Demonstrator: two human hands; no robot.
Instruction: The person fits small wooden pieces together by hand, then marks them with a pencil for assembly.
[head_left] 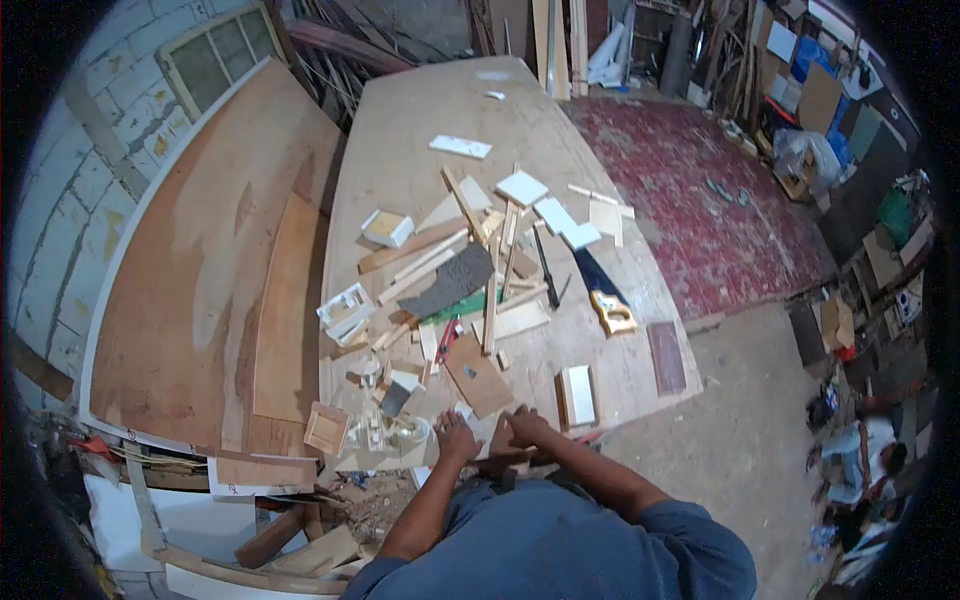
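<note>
At the near edge of the worktable, my left hand (pixel 456 437) lies with its fingers stretched forward, beside a roll of clear tape (pixel 411 430). My right hand (pixel 527 428) is a little to the right, its fingers curled closed; what they hold is too small to make out. Between the hands is a small brown wooden piece (pixel 508 442), partly covered. Just beyond them lies a flat brown board (pixel 479 376) with a dark hole. A small box with a white top (pixel 577 394) stands to the right of my right hand.
A handsaw (pixel 605 295) with a yellow handle lies right on the worktable (pixel 400 120). Wood strips, a dark grey sheet (pixel 450 282), red-handled pliers (pixel 446 342) and small boxes (pixel 387 228) crowd the middle. Large plywood sheets (pixel 200 280) lean left. Another person (pixel 865 460) is at far right.
</note>
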